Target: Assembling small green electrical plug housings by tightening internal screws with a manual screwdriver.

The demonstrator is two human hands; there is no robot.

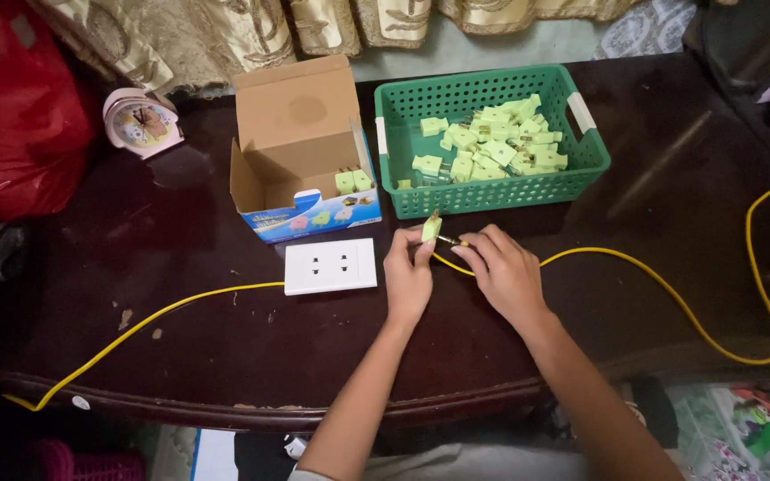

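**Plug and probe meet in front of the basket**

Head view: both hands are working close together at the middle of the dark tabletop (180,347). The left hand (408,278) pinches a pale green plug adapter (431,229) between thumb and fingertips and holds it upright just in front of the green plastic basket (490,191). The right hand (505,276) is curled, its fingers closed on the tip of the yellow cable (670,289), and the small metal end points at the foot of the adapter, very near or just touching; the contact itself is too small to call.

By the look of it, this is the probing or testing step: one adapter out of the pile, cable tip brought to its prongs. The next move calls for a steady left-hand pinch and a fine, straight push from the right, since the target is tiny and the plug could twist in the fingers.

Around them: the basket holds a heap of matching green adapters (501,142). To its left stands an open cardboard box (300,134) with a few adapters inside. A white double wall socket (331,265) lies flat just left of the left hand, with a yellow lead running off to the left edge. A small pink clock (140,120) sits at the back left.
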